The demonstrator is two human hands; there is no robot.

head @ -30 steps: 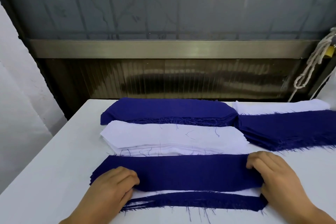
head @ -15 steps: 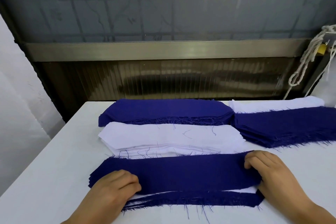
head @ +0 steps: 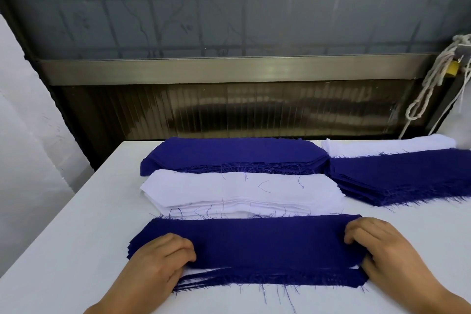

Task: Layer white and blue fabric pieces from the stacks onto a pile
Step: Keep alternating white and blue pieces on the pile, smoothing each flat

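Both hands are down on the pile (head: 267, 242) at the near edge of the white table (head: 71, 250). The left hand (head: 155, 260) has its fingers curled over the pile's left end, gripping the top blue piece, and the right hand (head: 387, 255) does the same at the right end, fingers bent over the cloth. A frayed blue strip (head: 280, 280) of a lower layer sticks out at the front. Just behind the pile lies the white stack (head: 242, 191), and behind that a blue stack (head: 234, 155). Off to the right sit another blue stack (head: 407, 178) and a white one (head: 387, 148), touching. A knotted rope (head: 430, 84) hangs by the wall.
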